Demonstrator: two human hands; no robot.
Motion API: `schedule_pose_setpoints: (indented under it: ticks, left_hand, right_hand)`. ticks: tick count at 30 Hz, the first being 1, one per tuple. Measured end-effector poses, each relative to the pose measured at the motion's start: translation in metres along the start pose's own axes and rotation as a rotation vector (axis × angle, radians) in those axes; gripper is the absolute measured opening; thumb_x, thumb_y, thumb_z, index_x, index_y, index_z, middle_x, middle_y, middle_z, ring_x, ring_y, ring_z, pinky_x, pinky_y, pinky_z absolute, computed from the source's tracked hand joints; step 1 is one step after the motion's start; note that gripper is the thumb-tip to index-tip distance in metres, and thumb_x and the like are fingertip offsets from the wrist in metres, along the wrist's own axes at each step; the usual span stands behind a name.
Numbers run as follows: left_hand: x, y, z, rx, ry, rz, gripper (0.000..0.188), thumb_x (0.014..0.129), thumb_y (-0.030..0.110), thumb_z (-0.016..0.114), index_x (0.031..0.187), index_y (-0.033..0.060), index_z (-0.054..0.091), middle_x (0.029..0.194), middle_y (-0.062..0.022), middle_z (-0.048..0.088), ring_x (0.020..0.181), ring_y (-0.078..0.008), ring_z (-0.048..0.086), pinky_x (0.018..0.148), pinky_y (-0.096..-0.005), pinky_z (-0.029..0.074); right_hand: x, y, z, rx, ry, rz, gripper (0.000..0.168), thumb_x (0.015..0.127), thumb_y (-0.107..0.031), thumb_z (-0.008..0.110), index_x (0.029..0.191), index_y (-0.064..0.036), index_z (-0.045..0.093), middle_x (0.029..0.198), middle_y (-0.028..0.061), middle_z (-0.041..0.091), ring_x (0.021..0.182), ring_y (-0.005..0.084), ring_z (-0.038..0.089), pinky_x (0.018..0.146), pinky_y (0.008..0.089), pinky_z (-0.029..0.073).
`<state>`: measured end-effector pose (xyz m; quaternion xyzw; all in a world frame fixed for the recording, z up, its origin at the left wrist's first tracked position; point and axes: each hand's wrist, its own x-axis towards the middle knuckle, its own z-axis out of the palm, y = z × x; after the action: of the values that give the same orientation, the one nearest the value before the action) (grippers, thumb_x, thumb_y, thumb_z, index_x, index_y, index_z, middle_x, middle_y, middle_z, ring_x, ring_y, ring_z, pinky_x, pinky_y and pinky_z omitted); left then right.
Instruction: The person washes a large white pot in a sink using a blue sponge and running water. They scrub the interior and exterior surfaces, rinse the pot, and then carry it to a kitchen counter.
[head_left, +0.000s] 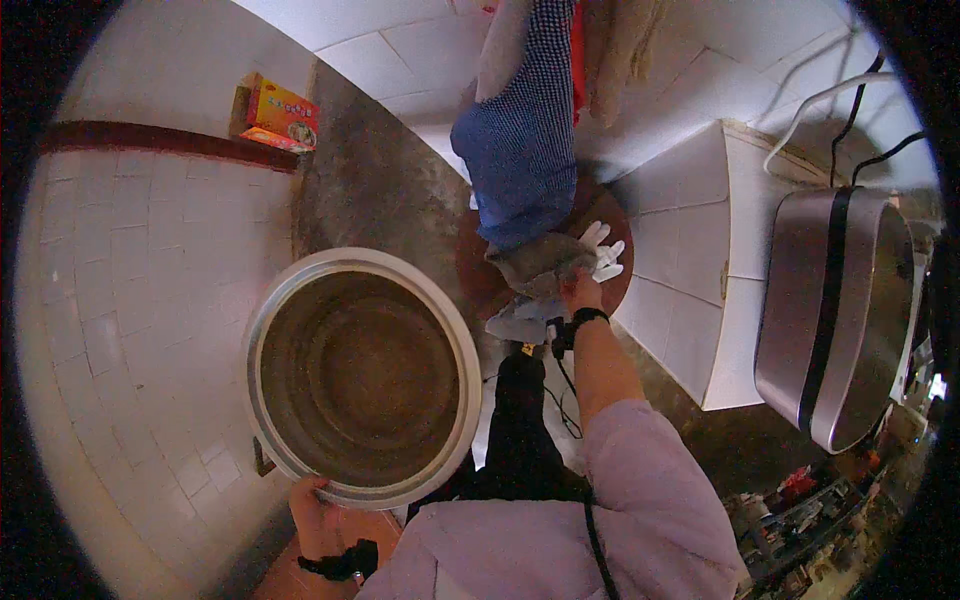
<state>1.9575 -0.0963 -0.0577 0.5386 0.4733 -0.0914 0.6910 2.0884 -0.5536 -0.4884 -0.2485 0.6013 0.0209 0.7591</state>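
My left hand (322, 514) grips the rim of a deep round metal pot (365, 501), with the thumb over its edge. The pot's mouth faces me, and I see nothing lying in it. Farther ahead, my right hand (577, 289) is at a grey cloth (536, 262) above a round brown stool top (615, 214). Its fingers are partly hidden, so a grip on the cloth is not certain. A white glove (602, 251) lies just beyond that hand. A blue checked cloth (521, 172) hangs down to the grey one.
A tiled wall (127, 300) runs along the left, with a dark red ledge (172, 142) and an orange box (281, 112). At right, a silver appliance with a black band (780, 315) stands by a white tiled block (675, 225). Thin black cables (562, 405) hang near my legs.
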Motion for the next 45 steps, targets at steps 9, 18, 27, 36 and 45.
schedule_pose_setpoints:
  ticks: [9, 18, 27, 36, 45]
  left_hand:
    - [0.011, 0.028, 0.029, -0.086, -0.212, 0.110, 0.014, 0.073, -0.001, 0.050, 0.087, 0.0003, 0.054, 0.088, -0.0072, 0.055, 0.091, -0.0220, 0.054, 0.082, -0.0365, 0.046]
    - [0.041, 0.079, 0.049, 0.396, -0.472, 0.537, 0.024, 0.072, 0.001, 0.051, 0.096, 0.0027, 0.055, 0.098, -0.0092, 0.058, 0.092, -0.0241, 0.055, 0.082, -0.0347, 0.047]
    - [0.022, 0.133, 0.061, 0.041, -0.486, 0.292, 0.026, 0.072, 0.002, 0.050, 0.098, 0.0001, 0.054, 0.102, -0.0106, 0.057, 0.095, -0.0252, 0.055, 0.087, -0.0376, 0.047]
    - [0.012, 0.161, 0.056, -0.219, -0.413, 0.204, 0.019, 0.072, 0.000, 0.049, 0.091, -0.0025, 0.053, 0.099, -0.0143, 0.059, 0.095, -0.0294, 0.058, 0.088, -0.0422, 0.048]
    - [-0.031, 0.156, 0.073, 0.415, -0.272, 0.814, 0.019, 0.075, -0.002, 0.056, 0.094, -0.0035, 0.054, 0.101, -0.0141, 0.062, 0.095, -0.0211, 0.060, 0.084, -0.0351, 0.050]
  right_hand:
    - [-0.206, -0.066, 0.058, -0.443, -0.305, -0.520, 0.026, 0.086, -0.016, 0.047, 0.105, -0.003, 0.058, 0.089, 0.0066, 0.062, 0.070, 0.0185, 0.061, 0.055, 0.0345, 0.049]
    - [-0.456, -0.076, 0.081, -1.063, -1.254, -1.330, 0.023, 0.076, -0.015, 0.063, 0.097, -0.004, 0.063, 0.105, 0.0151, 0.058, 0.105, 0.0352, 0.051, 0.097, 0.0417, 0.035]
    - [-0.462, -0.014, 0.161, -0.364, -0.656, -1.548, 0.057, 0.083, -0.006, 0.058, 0.134, -0.003, 0.032, 0.128, 0.0130, 0.043, 0.116, 0.0236, 0.042, 0.100, 0.0336, 0.032]
    - [-0.460, 0.011, 0.150, -0.952, -0.973, -2.316, 0.045, 0.068, -0.015, 0.061, 0.111, -0.003, 0.058, 0.113, 0.0178, 0.057, 0.106, 0.0393, 0.050, 0.102, 0.0568, 0.025]
    - [-0.529, 0.023, 0.165, -0.478, -0.707, -2.317, 0.051, 0.072, -0.031, 0.064, 0.116, -0.006, 0.055, 0.120, 0.0190, 0.053, 0.116, 0.0406, 0.045, 0.103, 0.0574, 0.025]
